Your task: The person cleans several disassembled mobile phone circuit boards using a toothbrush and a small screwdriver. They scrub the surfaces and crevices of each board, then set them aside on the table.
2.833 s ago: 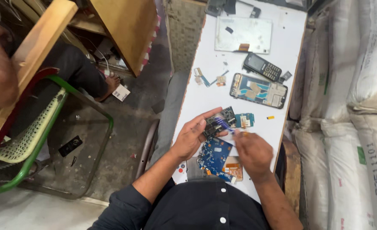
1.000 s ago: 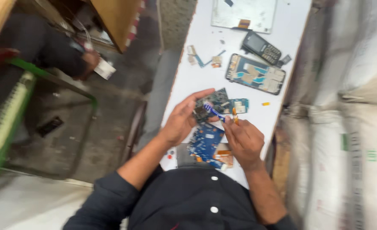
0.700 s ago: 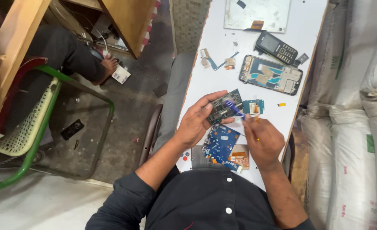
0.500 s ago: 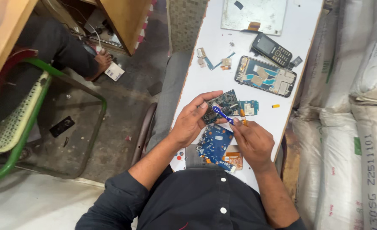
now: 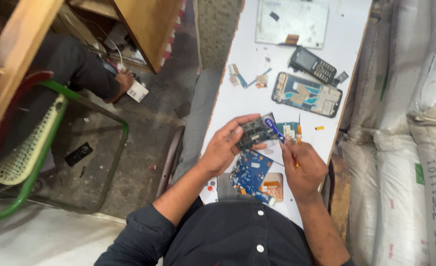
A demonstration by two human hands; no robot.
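Note:
My left hand (image 5: 224, 146) grips a small dark circuit board (image 5: 255, 131) just above the white table (image 5: 257, 54). My right hand (image 5: 302, 165) holds a thin blue-handled tool (image 5: 274, 129) whose tip rests on that board. An orange-handled screwdriver (image 5: 298, 135) stands up beside my right fingers; whether they hold it I cannot tell. Under my hands lies a blue circuit board (image 5: 250, 173) with an orange flex part (image 5: 272, 186).
Farther up the table lie an opened phone frame (image 5: 306, 94), a black keypad phone (image 5: 312, 64), a grey panel (image 5: 291, 21) and small loose parts (image 5: 249, 79). White sacks (image 5: 415, 123) are stacked on the right. A green chair (image 5: 41, 148) and another person's foot (image 5: 123, 82) are on the left.
The camera view has swayed and settled. My hands stay together over the dark board, with the blue tool still at it.

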